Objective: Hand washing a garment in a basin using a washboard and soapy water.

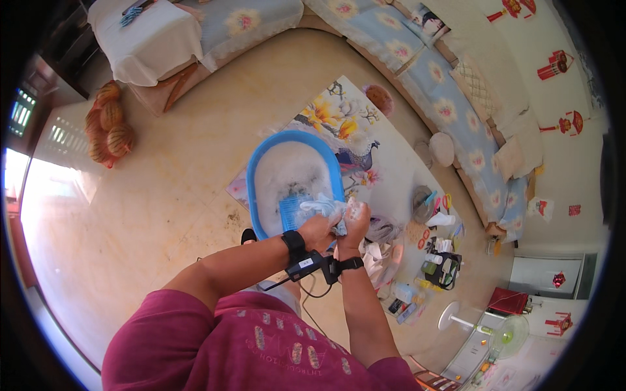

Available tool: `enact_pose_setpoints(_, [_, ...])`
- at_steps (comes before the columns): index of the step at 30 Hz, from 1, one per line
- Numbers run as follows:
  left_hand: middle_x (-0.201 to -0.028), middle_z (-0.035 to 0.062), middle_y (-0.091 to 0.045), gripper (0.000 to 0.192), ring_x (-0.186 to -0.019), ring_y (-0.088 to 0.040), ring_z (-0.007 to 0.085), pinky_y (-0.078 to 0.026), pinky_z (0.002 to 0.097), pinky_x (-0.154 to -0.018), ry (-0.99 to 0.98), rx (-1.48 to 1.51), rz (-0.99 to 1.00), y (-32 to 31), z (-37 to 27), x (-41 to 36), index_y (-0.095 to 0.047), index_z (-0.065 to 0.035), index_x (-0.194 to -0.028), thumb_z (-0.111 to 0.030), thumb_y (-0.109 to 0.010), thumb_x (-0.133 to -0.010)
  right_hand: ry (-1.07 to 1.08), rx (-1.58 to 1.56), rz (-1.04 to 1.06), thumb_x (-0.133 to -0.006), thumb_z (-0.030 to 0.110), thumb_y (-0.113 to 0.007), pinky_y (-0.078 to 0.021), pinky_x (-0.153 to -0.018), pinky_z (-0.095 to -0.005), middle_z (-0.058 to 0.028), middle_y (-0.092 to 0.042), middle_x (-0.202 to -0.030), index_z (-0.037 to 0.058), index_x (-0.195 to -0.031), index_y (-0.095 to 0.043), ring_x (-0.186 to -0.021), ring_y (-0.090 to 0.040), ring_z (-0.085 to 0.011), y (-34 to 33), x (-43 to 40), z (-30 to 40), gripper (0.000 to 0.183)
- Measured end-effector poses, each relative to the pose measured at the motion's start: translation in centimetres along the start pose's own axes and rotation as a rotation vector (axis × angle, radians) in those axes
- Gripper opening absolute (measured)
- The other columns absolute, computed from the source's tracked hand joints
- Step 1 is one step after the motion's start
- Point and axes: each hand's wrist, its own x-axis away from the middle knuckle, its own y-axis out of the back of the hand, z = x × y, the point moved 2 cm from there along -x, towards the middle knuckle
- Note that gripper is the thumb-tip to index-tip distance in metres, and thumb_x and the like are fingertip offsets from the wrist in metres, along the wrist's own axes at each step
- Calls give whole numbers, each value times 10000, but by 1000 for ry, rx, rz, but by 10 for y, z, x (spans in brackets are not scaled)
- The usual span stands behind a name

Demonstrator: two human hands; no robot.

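Note:
My left hand (317,232) and my right hand (355,220) are close together, both gripping a wet, light-blue cloth (323,205) bunched between them. Suds cover the fingers of my right hand. The cloth hangs over the near right rim of a blue oval plastic basin (252,185). White foam (288,166) with greyish patches fills much of the basin. Inside it, at the near side, a blue plastic washboard (289,212) shows partly, left of the cloth. My fingertips on the left hand are partly hidden by the cloth.
The basin overlaps a floral-printed table top (386,161). Right of my hands lie grey cloth (384,229), scissors (447,200) and a black basket (445,271) of bottles. A standing fan (506,336) is at the lower right. Netted melons (110,124) lie on the floor at left; a sofa (430,73) curves behind.

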Motion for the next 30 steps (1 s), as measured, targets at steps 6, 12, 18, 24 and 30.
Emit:
enact_pose_setpoints(6, [-1057, 182, -618, 637, -1006, -592, 354, -487, 393, -840, 147, 293, 159, 19, -6, 8, -482, -73, -1251, -165, -743, -677, -36, -241, 117, -933, 194, -551, -417, -728, -423, -166, -537, -847, 11, -942, -531, -797, -525, -345, -4, 29, 45, 184])
enact_pose_setpoints(12, [-1139, 111, -598, 384, -1071, -583, 238, -475, 355, -947, 156, 998, 87, -7, 20, -2, -491, -62, -1233, -100, -630, -877, 42, 51, -6, -941, 264, -568, -430, -749, -396, -123, -530, -792, 4, -933, -532, -807, -546, -283, 1, -16, -22, 263])
enact_pose_setpoints(18, [-1135, 201, -583, 404, -1034, -574, 385, -467, 426, -910, 230, 819, 186, 44, -54, 1, -472, -49, -1273, -77, -568, -882, -516, -510, 230, -977, 422, -504, -482, -642, -320, -38, -600, -831, 80, -891, -566, -700, -573, -174, 36, -13, -82, 358])
enact_pose_setpoints(24, [-1095, 150, -611, 408, -981, -604, 263, -460, 414, -837, -620, -393, 243, 37, -36, -17, -495, -31, -1290, -282, -528, -970, -1039, -1406, 508, -922, 642, -410, -522, -856, -366, -116, -599, -1200, 65, -1262, -515, -968, -641, -251, 9, 4, -50, 678])
enact_pose_setpoints(30, [-1148, 136, -612, 491, -999, -570, 207, -443, 340, -865, 200, 261, 539, 70, -74, -3, -586, -31, -1211, -439, -571, -938, -806, -1493, 449, -870, 383, -682, -526, -818, -372, -126, -583, -1183, 104, -1238, -536, -930, -620, -222, 26, -17, -9, 484])
